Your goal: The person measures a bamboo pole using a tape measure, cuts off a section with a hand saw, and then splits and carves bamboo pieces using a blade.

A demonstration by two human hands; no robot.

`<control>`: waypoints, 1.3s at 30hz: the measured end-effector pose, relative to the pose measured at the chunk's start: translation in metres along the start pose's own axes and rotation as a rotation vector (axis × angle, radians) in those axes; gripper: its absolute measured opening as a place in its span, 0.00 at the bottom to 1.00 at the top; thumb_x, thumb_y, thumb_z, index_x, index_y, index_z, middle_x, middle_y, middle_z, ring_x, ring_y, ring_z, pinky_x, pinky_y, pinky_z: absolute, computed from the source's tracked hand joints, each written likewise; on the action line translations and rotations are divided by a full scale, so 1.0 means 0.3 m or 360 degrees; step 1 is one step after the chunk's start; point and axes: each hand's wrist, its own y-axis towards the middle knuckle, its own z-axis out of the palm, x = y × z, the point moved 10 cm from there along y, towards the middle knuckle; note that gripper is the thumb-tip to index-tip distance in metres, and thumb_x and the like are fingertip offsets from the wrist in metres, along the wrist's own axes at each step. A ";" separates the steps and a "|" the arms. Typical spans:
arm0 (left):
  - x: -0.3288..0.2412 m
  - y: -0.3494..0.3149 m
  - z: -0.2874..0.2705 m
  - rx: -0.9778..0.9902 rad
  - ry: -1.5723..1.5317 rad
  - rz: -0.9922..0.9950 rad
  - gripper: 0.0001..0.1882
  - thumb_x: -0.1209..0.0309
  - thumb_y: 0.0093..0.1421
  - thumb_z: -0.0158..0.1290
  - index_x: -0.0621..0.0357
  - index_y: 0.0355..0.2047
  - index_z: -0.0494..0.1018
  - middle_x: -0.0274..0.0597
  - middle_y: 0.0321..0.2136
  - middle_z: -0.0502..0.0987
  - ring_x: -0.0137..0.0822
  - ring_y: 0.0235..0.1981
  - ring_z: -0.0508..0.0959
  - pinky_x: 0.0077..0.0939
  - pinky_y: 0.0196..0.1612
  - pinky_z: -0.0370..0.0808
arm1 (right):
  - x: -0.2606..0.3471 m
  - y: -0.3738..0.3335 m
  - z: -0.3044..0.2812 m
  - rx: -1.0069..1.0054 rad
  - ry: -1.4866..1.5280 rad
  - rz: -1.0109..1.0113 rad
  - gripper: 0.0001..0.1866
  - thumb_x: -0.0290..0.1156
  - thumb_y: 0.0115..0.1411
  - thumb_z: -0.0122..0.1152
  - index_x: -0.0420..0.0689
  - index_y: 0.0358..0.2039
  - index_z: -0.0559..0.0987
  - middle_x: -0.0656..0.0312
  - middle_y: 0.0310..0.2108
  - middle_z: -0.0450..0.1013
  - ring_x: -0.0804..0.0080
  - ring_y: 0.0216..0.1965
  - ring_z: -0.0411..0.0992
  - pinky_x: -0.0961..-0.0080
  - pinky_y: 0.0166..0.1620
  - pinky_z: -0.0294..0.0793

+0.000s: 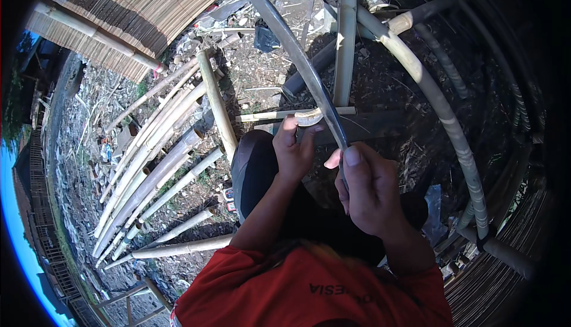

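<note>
My right hand (373,191) is closed round the lower end of a long machete (295,52), its thumb resting near the base of the blade. The dark blade slants up and to the left, its tip near the top of the view. The handle is mostly hidden in my fist. Left of the blade, my left hand (292,156) grips a small pale curved piece (308,118) between thumb and fingers. It lies right beside the blade; whether the two touch I cannot tell. It may be a stone or cut bamboo.
Several bamboo poles (156,175) lie on the ground to the left. An upright split bamboo post (345,47) stands ahead, and a long bent bamboo pole (437,98) curves along the right. A slatted bamboo screen (128,6) fills the upper left. A black plastic bag (266,37) lies among debris.
</note>
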 end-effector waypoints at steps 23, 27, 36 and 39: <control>-0.038 -0.045 -0.001 0.0045 0.0231 -0.0006 0.14 0.86 0.57 0.61 0.63 0.43 0.75 0.48 0.35 0.81 0.41 0.35 0.83 0.29 0.40 0.78 | 0.086 -0.056 -0.019 -0.0048 -0.0215 -0.0139 0.15 0.36 0.72 0.58 0.36 0.33 0.77 0.62 0.14 0.69 0.81 0.18 0.71 0.73 0.23 0.68; -0.157 -0.009 -0.004 0.0022 0.0140 0.0139 0.16 0.85 0.56 0.62 0.64 0.45 0.76 0.48 0.37 0.82 0.44 0.34 0.84 0.28 0.40 0.79 | 0.101 -0.007 -0.021 -0.0032 -0.0226 -0.0004 0.18 0.37 0.72 0.59 0.38 0.28 0.75 0.61 0.14 0.68 0.80 0.17 0.69 0.72 0.21 0.66; -0.619 0.518 -0.203 0.0100 0.1311 0.1404 0.51 0.32 0.71 0.15 0.58 0.59 0.77 0.53 0.63 0.73 0.54 0.72 0.63 0.54 0.74 0.50 | 0.111 0.063 -0.136 -0.0079 -0.0347 0.0147 0.24 0.44 0.76 0.51 0.38 0.28 0.77 0.67 0.14 0.64 0.85 0.17 0.60 0.76 0.22 0.60; -0.719 0.625 -0.078 0.0464 0.1182 0.1999 0.27 0.48 0.72 0.47 0.57 0.31 0.84 0.44 0.36 0.84 0.46 0.42 0.82 0.43 0.52 0.76 | 0.176 0.069 -0.101 0.0060 -0.0377 0.0170 0.23 0.42 0.75 0.53 0.35 0.29 0.80 0.61 0.17 0.69 0.80 0.22 0.65 0.72 0.27 0.64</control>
